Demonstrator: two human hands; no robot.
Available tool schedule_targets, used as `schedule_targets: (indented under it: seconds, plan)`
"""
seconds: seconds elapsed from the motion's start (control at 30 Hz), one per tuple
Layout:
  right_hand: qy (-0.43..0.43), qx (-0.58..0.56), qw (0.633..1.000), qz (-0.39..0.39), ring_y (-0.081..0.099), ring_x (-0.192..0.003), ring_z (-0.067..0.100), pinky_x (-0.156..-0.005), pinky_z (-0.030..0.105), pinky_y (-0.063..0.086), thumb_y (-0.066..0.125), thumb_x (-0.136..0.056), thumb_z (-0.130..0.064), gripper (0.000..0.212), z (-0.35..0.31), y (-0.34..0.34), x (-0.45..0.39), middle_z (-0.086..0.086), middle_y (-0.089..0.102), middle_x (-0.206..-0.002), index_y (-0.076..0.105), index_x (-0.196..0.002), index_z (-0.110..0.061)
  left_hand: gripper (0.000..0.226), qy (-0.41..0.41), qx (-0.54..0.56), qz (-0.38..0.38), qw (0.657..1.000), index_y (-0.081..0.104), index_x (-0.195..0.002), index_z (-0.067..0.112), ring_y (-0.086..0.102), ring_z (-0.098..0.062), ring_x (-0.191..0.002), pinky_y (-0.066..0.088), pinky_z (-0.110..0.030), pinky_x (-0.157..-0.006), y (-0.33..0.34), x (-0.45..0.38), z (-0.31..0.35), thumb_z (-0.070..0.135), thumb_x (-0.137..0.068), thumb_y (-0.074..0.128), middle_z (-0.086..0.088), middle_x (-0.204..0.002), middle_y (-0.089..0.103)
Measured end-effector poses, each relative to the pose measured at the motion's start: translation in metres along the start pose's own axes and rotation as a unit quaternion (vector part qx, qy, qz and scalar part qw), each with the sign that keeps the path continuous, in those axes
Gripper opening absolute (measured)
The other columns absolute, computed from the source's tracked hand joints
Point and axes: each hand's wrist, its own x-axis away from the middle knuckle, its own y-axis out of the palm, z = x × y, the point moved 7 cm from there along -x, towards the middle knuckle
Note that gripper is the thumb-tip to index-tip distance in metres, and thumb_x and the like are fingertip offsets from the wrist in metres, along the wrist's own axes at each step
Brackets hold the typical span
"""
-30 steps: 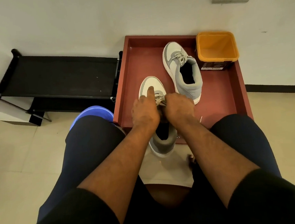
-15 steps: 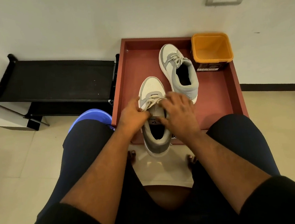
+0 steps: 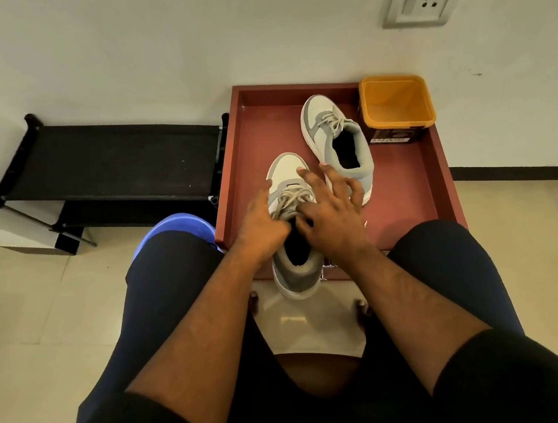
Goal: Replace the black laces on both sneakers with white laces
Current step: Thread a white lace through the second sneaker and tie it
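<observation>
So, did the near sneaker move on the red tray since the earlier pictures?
No. The near sneaker keeps its place on the red tray, heel over the front edge; only the camera shifted.

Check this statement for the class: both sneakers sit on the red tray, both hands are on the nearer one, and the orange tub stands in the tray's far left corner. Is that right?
One detail is wrong. The head view shows the orange tub in the far right corner of the red tray, not the left. The rest stands: the left hand and right hand are on the nearer sneaker, with the farther sneaker beyond it.
</observation>
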Motion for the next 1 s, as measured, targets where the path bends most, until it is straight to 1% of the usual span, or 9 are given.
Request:
schedule_targets:
  seconds: [0.13,0.27,0.37,0.47,0.53,0.67,0.73,0.83,1.0]
  plan:
    - [-0.001,-0.069,0.997,0.046,0.039,-0.131,0.025,-0.097,0.051,0.034,0.062,-0.081,-0.026,0.013,0.008,-0.013,-0.002,0.001,0.051,-0.140,0.072,-0.078,-0.018,0.083,0.107,-0.203,0.061,0.971,0.025,-0.149,0.028,0.045,-0.024,-0.125,0.045,-0.042,-0.103,0.012,-0.001,0.014,0.007,-0.080,0.067,-0.006,-0.143,0.039]
    - [-0.020,-0.147,0.988,0.041,0.048,-0.122,0.024,-0.095,0.044,0.042,0.059,-0.087,-0.021,0.016,0.013,-0.009,-0.004,0.006,0.049,-0.141,0.072,-0.088,-0.012,0.051,0.182,-0.338,0.144,0.912,0.043,-0.136,0.025,0.048,-0.023,-0.115,0.047,-0.033,-0.092,0.020,-0.003,0.032,0.012,-0.090,0.059,-0.005,-0.132,0.046]
    - [-0.013,-0.251,0.968,0.015,0.048,-0.120,0.011,-0.102,0.028,0.041,0.058,-0.092,-0.015,0.015,0.018,-0.003,-0.005,0.007,0.045,-0.142,0.070,-0.096,-0.007,0.032,0.235,-0.369,0.135,0.889,0.057,-0.123,0.020,0.052,-0.021,-0.106,0.047,-0.033,-0.087,0.027,-0.007,0.044,0.016,-0.091,0.058,-0.004,-0.120,0.055]
    - [0.109,-0.413,0.904,0.023,0.049,-0.113,-0.006,-0.095,0.017,0.043,0.056,-0.094,-0.016,0.013,0.036,0.003,-0.001,-0.002,0.053,-0.127,0.065,-0.101,-0.009,0.027,0.245,-0.385,0.073,0.887,0.067,-0.116,0.018,0.057,-0.023,-0.112,0.047,-0.036,-0.094,0.029,-0.017,0.051,0.013,-0.091,0.057,-0.003,-0.122,0.063]
    - [0.233,-0.500,0.833,0.031,0.061,-0.100,0.007,-0.089,0.032,0.052,0.053,-0.093,-0.018,0.013,0.054,0.012,0.003,-0.005,0.063,-0.107,0.062,-0.101,-0.022,0.030,0.223,-0.386,0.019,0.895,0.070,-0.114,0.020,0.061,-0.024,-0.110,0.050,-0.037,-0.093,0.029,-0.023,0.050,0.010,-0.088,0.056,-0.002,-0.121,0.065]
    - [0.366,-0.542,0.748,-0.110,0.057,-0.067,0.014,-0.058,0.023,0.051,0.053,-0.092,0.000,0.024,0.062,0.029,0.015,-0.001,0.065,-0.079,0.065,-0.097,-0.020,0.026,0.168,-0.371,0.001,0.913,0.071,-0.111,0.020,0.066,-0.024,-0.093,0.053,-0.033,-0.082,0.022,-0.025,0.048,0.016,-0.091,0.055,-0.005,-0.105,0.072]
    - [0.350,-0.530,0.754,-0.168,0.056,-0.063,0.007,-0.052,0.014,0.048,0.057,-0.093,-0.004,0.017,0.060,0.031,0.018,-0.002,0.065,-0.077,0.068,-0.097,-0.016,0.022,0.155,-0.363,0.006,0.919,0.072,-0.105,0.018,0.066,-0.023,-0.088,0.052,-0.030,-0.077,0.023,-0.025,0.048,0.017,-0.092,0.054,-0.004,-0.099,0.072]
    - [0.290,-0.474,0.814,-0.169,0.055,-0.056,-0.002,-0.052,0.013,0.044,0.058,-0.094,-0.010,0.014,0.062,0.029,0.014,-0.004,0.064,-0.072,0.067,-0.088,-0.019,0.019,0.145,-0.356,0.016,0.923,0.072,-0.096,0.018,0.063,-0.020,-0.079,0.050,-0.028,-0.072,0.023,-0.024,0.050,0.016,-0.093,0.053,-0.004,-0.092,0.071]
    - [0.180,-0.274,0.927,-0.182,0.057,-0.078,0.016,-0.070,0.027,0.046,0.054,-0.094,-0.011,0.010,0.068,0.024,0.011,0.003,0.060,-0.090,0.063,-0.090,-0.012,0.027,0.137,-0.342,0.019,0.930,0.070,-0.114,0.024,0.066,-0.022,-0.095,0.052,-0.030,-0.087,0.019,-0.022,0.049,0.018,-0.094,0.054,-0.003,-0.108,0.072]
